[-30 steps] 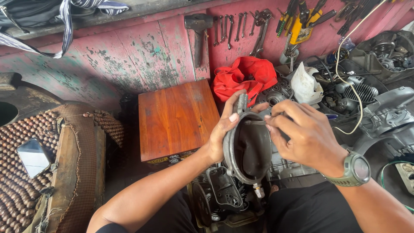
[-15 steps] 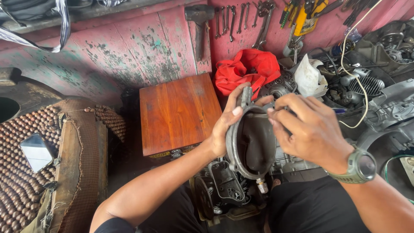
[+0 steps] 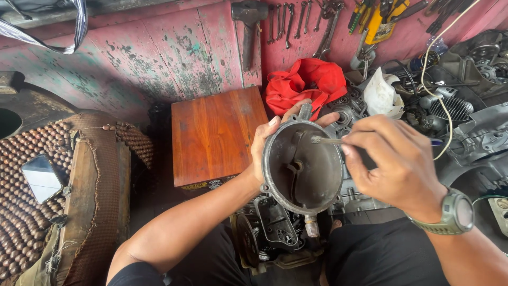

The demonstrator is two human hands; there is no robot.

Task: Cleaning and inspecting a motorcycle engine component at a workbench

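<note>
Pink workshop wall behind; left hand [image 3: 267, 151] grips round cover [image 3: 302, 165] (hollow facing camera), right hand [image 3: 394, 161] pinches horizontal tool [image 3: 325, 140].

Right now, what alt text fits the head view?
A left hand holds a round grey metal engine cover while the right hand pokes a thin metal tool into it, above a square wooden stool.

One round metal cover [image 3: 304, 167], one wooden box [image 3: 218, 136], one red cloth [image 3: 307, 80], one white bag [image 3: 382, 95], one hammer [image 3: 250, 26].
</note>
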